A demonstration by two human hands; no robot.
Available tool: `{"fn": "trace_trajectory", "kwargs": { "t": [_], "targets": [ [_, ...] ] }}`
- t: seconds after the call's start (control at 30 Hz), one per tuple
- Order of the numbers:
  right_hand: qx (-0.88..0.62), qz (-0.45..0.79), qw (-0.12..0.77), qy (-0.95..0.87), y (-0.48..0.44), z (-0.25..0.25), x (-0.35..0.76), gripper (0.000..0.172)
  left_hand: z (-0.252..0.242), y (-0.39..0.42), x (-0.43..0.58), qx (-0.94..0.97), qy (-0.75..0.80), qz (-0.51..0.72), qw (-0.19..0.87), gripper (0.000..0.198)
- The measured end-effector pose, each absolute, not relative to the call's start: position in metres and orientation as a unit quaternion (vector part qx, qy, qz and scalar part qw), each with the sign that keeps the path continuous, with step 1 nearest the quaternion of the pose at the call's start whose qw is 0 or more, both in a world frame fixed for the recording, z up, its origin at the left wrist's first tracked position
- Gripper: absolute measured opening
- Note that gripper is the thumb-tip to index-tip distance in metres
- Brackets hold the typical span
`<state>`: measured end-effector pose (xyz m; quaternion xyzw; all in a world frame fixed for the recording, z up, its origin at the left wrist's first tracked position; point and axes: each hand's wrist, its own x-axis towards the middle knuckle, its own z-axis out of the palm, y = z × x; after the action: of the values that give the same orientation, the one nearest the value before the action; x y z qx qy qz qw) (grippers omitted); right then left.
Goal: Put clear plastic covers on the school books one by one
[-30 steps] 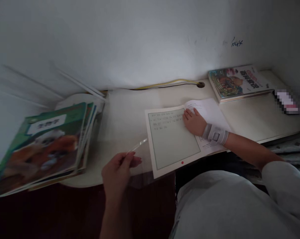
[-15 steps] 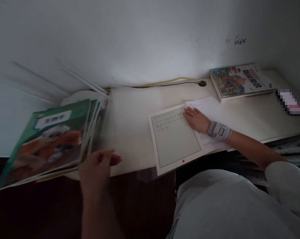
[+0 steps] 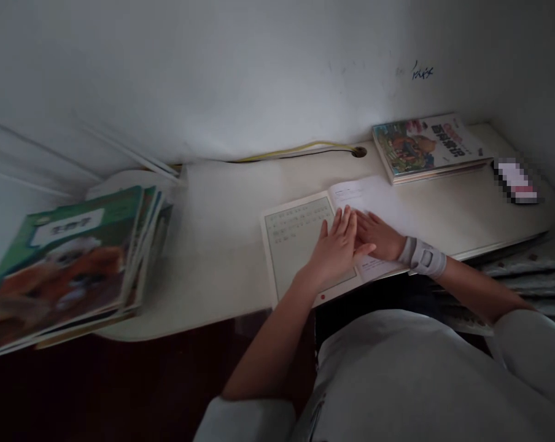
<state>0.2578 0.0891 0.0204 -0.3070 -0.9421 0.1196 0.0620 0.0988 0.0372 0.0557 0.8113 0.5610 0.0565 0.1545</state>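
An open booklet (image 3: pixel 296 261) lies on the white desk, its left page grey-green with lines of small print inside a pale border. My left hand (image 3: pixel 336 247) rests over the middle of the booklet, palm down with fingers stretched out. Beside it, my right hand (image 3: pixel 379 236) lies flat on the white right-hand page, with a grey band (image 3: pixel 425 256) round the wrist. The fingertips of the two hands meet or overlap near the fold. Neither hand grips anything. Part of the print is hidden beneath them.
A stack of textbooks with a green cover (image 3: pixel 75 258) stands at the desk's left end. More books (image 3: pixel 436 147) are piled at the back right, beside a phone (image 3: pixel 517 181). A yellow cable (image 3: pixel 296 148) runs along the wall to a hole (image 3: pixel 359 151) in the desk (image 3: pixel 213 264).
My left hand has moved right, from beside the green textbooks onto the booklet, and its fingers have straightened. My right hand stays on the page. The view has shifted slightly.
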Motion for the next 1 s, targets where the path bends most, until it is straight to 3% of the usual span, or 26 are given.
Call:
{"fn": "trace_trajectory", "kwargs": {
  "t": [0.17,0.27,0.37,0.5,0.63,0.83,0.93,1.0],
  "targets": [
    [-0.268,0.212,0.177,-0.923,0.095,0.045,0.306,0.049,0.043,0.061,0.106,0.808,0.565,0.005,0.165,0.085],
    [-0.350,0.196,0.236,-0.885,0.107,0.044,0.343,0.046,0.032,0.058,0.108,0.809,0.572,0.016,0.136,0.090],
    [-0.457,0.128,0.235,-0.848,0.122,0.026,0.370,0.051,0.026,0.051,0.105,0.809,0.573,0.028,0.125,0.091],
    [-0.455,0.159,0.235,-0.844,0.124,0.006,0.370,0.061,0.024,0.037,0.094,0.808,0.576,0.031,0.124,0.091],
    [-0.432,0.287,0.274,-0.810,0.118,0.006,0.348,0.062,0.022,0.025,0.088,0.796,0.591,0.043,0.123,0.093],
    [-0.473,0.484,0.364,-0.640,0.144,0.028,0.350,0.048,0.017,0.024,0.089,0.787,0.599,0.086,0.122,0.097],
    [-0.458,0.594,0.330,-0.573,0.157,0.041,0.362,0.050,0.016,0.023,0.089,0.786,0.597,0.094,0.127,0.095],
    [-0.439,0.615,0.300,-0.583,0.159,0.053,0.363,0.063,0.016,0.024,0.093,0.781,0.601,0.099,0.136,0.095]
  ]
}}
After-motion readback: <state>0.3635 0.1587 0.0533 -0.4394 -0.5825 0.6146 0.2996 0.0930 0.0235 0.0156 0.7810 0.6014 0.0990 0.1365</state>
